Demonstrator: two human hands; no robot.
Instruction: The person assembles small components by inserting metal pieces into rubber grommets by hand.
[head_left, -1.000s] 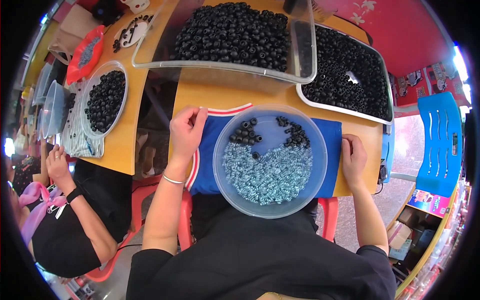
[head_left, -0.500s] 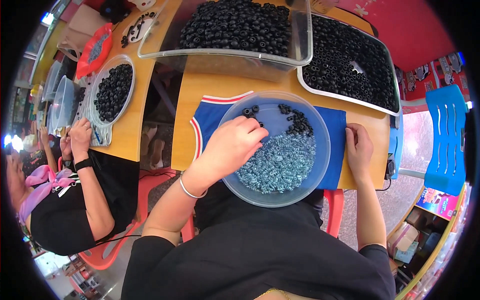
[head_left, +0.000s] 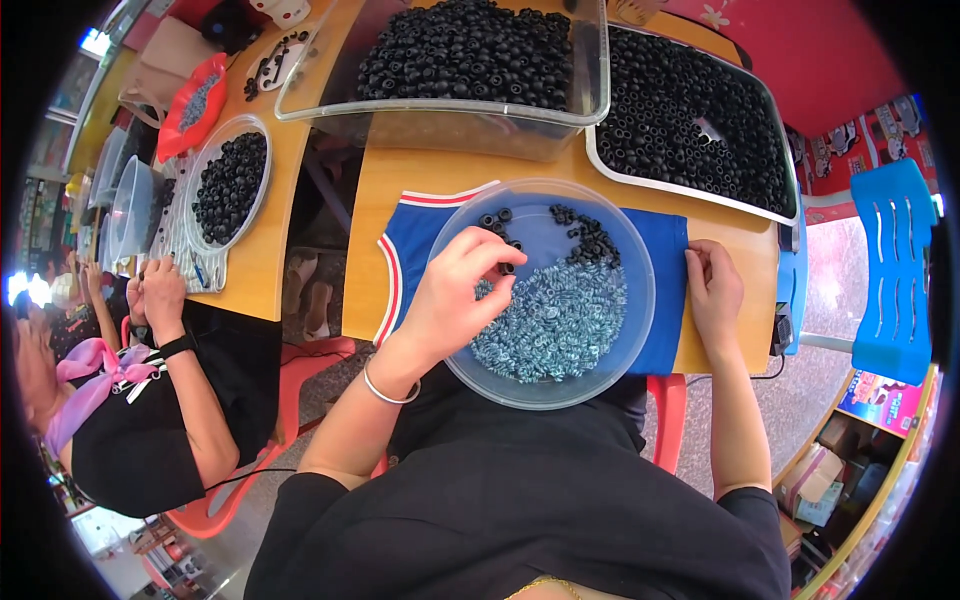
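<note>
A round clear basin [head_left: 640, 330] stands in front of me, half over my lap. In it lie many small silvery metal pieces [head_left: 555, 330] that look coiled, with a cluster of black ring-shaped plastic parts [head_left: 590, 238] at the far right and a few more at the far left. My left hand [head_left: 458, 290], a silver bangle at the wrist, is over the basin's left side, thumb and forefinger pinching one small black plastic part [head_left: 507, 268]. To the right, my right hand [head_left: 716, 285] rests closed beside the blue cloth's [head_left: 660, 290] edge; whatever its fingers hold is hidden.
Beyond the basin stand a clear bin [head_left: 450, 112] and a white tray [head_left: 690, 190], both full of black parts. At the left table a co-worker's hands [head_left: 160, 290] are near a bowl [head_left: 263, 190] of black parts. A blue chair [head_left: 890, 270] stands right.
My left hand has drawn back a little to the left and turned, so a black part now shows between its fingertips. My right hand has hardly moved.
</note>
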